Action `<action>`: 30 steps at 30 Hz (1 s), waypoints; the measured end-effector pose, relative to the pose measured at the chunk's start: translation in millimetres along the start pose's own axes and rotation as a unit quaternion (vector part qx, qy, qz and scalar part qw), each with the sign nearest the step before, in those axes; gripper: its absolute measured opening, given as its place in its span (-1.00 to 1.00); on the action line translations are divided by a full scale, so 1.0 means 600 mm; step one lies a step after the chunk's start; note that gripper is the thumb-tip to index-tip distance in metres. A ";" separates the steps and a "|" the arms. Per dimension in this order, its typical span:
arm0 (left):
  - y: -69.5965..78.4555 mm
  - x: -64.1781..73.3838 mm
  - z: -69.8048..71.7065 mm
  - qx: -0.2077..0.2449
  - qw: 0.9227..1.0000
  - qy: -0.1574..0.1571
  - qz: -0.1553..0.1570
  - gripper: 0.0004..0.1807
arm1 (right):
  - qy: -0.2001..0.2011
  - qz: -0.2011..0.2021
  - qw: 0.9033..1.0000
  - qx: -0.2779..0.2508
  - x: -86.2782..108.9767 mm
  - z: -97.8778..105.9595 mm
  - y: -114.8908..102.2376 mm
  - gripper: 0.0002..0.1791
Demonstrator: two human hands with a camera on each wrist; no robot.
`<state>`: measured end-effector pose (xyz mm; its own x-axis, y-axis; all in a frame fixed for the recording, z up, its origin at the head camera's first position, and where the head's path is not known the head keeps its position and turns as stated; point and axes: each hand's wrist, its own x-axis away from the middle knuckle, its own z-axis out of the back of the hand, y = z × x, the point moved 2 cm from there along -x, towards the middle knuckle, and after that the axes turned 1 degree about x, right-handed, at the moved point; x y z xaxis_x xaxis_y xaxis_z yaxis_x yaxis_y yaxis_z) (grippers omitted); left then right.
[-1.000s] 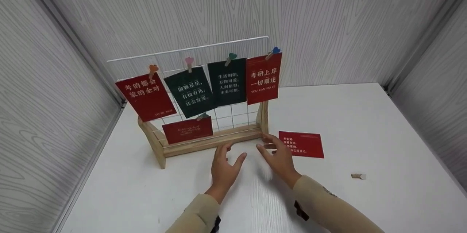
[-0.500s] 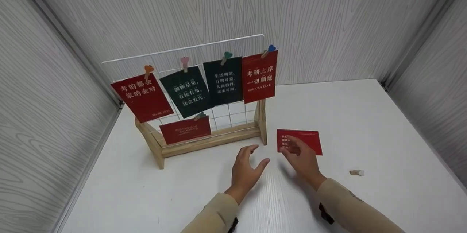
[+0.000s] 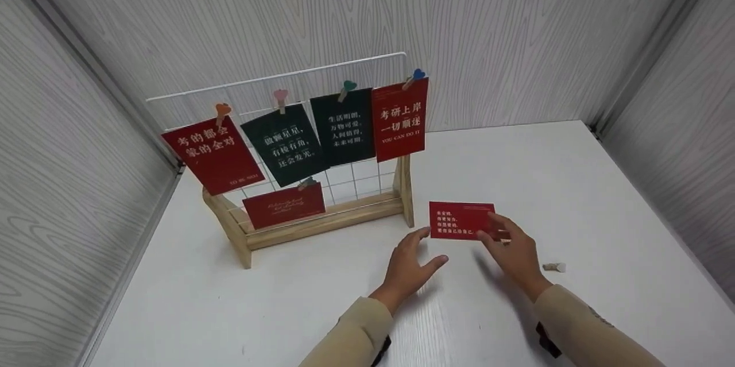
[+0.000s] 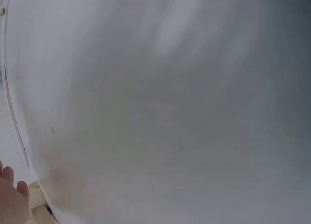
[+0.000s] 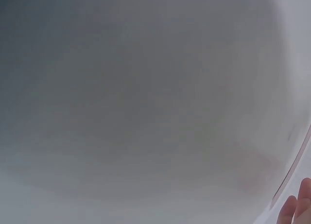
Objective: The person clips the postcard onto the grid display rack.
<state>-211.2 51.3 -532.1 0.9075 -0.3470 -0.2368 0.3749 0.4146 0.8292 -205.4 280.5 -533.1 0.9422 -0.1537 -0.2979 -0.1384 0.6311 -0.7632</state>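
Observation:
In the head view, a red card with white writing lies right of the wooden stand. My left hand has its fingers extended, with the fingertips close to the card's left edge. At the card's right end, my right hand bends thumb and index finger, both overlapping the card; I cannot tell whether they pinch it. Only a few fingers show at the lower right of the right wrist view, and part of the hand at the lower left of the left wrist view.
Several red and green cards hang on the white wire grid, held by small clothespins such as the pink-topped one. A loose clothespin lies on the white table at the right. Wood-grained panels enclose the table.
Both hands have moved to the right, away from the stand's front. The right hand has passed over the red card to its right end, and the left has come near its left edge.

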 end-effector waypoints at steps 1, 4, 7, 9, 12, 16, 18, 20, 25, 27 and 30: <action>0.000 -0.002 -0.002 0.003 1.000 -0.010 0.005 -0.27 | 0.001 -0.005 1.000 0.003 0.001 0.005 0.005 -0.38; 0.001 -0.007 -0.006 0.014 0.999 -0.033 0.020 -0.24 | 0.003 -0.020 1.000 0.011 0.005 0.022 0.016 -0.38; 0.003 -0.013 -0.010 0.021 0.998 -0.051 0.033 -0.21 | 0.005 -0.032 0.999 0.021 0.009 0.039 0.026 -0.39; 0.003 -0.017 -0.012 0.022 0.997 -0.062 0.040 -0.20 | 0.006 -0.035 0.999 0.021 0.012 0.051 0.032 -0.40; 0.003 -0.021 -0.017 0.019 0.996 -0.077 0.041 -0.17 | 0.006 -0.039 0.999 0.022 0.017 0.068 0.041 -0.40; 0.002 -0.025 -0.022 0.010 0.995 -0.091 0.047 -0.13 | 0.006 -0.047 0.998 0.035 0.025 0.088 0.055 -0.39; 0.000 -0.026 -0.024 0.003 0.994 -0.094 0.051 -0.12 | 0.008 -0.048 0.998 0.044 0.030 0.096 0.062 -0.38; -0.001 -0.027 -0.025 -0.007 0.994 -0.097 0.057 -0.11 | 0.008 -0.046 0.998 0.049 0.035 0.105 0.068 -0.38; -0.003 -0.031 -0.028 -0.039 0.991 -0.107 0.068 -0.06 | 0.001 -0.046 0.997 0.061 0.048 0.127 0.084 -0.33; -0.002 -0.033 -0.030 -0.049 0.990 -0.112 0.068 -0.05 | -0.001 -0.048 0.996 0.068 0.053 0.136 0.089 -0.32; -0.002 -0.034 -0.032 -0.055 0.989 -0.116 0.071 -0.04 | -0.003 -0.046 0.996 0.077 0.060 0.148 0.097 -0.31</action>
<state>-226.4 74.0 -538.1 0.8894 -0.4569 0.0115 0.2764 0.5576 0.7827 -152.5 379.2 -537.0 0.9503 -0.2122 -0.2280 -0.0035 0.7245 -0.6892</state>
